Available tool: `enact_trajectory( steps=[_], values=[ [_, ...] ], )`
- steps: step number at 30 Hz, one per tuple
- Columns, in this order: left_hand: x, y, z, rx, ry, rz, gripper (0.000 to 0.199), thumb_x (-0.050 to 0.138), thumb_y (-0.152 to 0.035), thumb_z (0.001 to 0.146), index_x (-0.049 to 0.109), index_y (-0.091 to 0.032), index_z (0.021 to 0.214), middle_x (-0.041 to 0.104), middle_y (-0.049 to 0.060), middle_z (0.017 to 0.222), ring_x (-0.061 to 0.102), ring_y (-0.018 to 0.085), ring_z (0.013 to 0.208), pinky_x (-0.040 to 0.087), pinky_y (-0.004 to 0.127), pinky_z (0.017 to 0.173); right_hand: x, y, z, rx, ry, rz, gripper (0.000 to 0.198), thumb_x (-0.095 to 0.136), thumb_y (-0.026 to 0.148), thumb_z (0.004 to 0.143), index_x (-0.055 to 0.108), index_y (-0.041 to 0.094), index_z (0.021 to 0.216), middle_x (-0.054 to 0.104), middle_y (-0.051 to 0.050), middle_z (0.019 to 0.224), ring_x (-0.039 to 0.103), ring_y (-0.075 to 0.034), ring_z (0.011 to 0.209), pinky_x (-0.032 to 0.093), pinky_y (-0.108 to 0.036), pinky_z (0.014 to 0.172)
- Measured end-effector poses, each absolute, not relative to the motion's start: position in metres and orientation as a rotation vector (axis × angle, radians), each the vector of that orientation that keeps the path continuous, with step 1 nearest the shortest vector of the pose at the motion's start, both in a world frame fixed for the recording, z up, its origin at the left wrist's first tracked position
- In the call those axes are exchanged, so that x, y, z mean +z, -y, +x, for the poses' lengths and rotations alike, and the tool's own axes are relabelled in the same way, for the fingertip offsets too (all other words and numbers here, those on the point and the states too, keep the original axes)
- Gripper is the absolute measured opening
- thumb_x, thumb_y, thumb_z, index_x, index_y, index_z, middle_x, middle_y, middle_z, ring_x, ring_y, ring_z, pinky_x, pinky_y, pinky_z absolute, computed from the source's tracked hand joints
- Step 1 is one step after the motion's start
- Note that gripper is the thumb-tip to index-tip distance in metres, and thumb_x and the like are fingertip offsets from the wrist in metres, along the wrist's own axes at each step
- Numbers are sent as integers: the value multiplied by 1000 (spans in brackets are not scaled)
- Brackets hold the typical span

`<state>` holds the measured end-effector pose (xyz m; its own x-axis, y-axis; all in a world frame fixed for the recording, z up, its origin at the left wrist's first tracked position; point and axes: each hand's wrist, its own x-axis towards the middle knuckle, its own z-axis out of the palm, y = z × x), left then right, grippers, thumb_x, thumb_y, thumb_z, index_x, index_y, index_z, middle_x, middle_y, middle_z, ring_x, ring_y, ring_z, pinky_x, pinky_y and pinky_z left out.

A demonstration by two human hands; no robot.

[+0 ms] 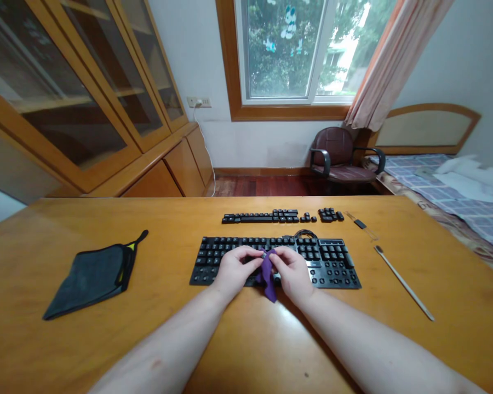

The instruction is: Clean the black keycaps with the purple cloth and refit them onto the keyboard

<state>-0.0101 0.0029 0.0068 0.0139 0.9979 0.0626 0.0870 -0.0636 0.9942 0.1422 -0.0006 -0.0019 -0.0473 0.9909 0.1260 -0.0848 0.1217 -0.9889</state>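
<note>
Here we are, both hands in close over the long black keyboard with its raised keys (332, 271), lying flat on the varnished yellow-brown wooden table (246, 350). My left hand (237, 267) has thumb and forefinger drawn together, pinching the top of the small, crumpled purple cloth (267, 271); my right hand (292, 271) is clamped on it too, from the opposite side. The cloth is right between the two, its tail hanging past the keyboard's near edge. A pale speck shows at the pinch, too small for me to name.

I read this step as working the cloth with the fingertips around something little, possibly a keycap; the folds hide it. The next move, I'd judge, calls for a light turn of the pinch, with no weight on the exposed switches below.

Pose now: forearms slanting in from either side, wrists low, knuckles outward, fingertips nearly meeting. Beyond the keyboard sits a row of loose black keycaps (254, 218); off to the right, the thin wire tool with a black grip (359, 224) and the slender white stick with a dark tip (405, 283) lie untouched.
</note>
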Motion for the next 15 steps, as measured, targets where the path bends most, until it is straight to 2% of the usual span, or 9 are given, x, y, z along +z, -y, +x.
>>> enact_trajectory(
  steps=[5,10,15],
  values=[
    [2,-1,-11,1229,-1227,1443,18,72,-18,61,66,-17,79,67,3,82,62,17,81,48,29,78,-6,2,141,1107,1311,-1030,11,60,29,78,66,20,78,65,-3,77,60,-17,72,49,-28,67],
    [7,-2,-14,1238,-1163,1524,19,64,-21,73,68,-19,92,66,6,92,61,18,88,48,32,84,-3,0,138,1266,1120,-1007,17,62,35,76,64,20,82,62,0,65,55,-13,52,48,-26,51],
    [10,-4,-16,1167,-1134,1640,19,56,-24,80,72,-22,91,66,7,94,60,19,92,47,33,86,-4,-3,137,1287,1171,-1000,17,63,34,74,67,20,84,64,-1,69,56,-13,54,48,-26,50]
  ],
)
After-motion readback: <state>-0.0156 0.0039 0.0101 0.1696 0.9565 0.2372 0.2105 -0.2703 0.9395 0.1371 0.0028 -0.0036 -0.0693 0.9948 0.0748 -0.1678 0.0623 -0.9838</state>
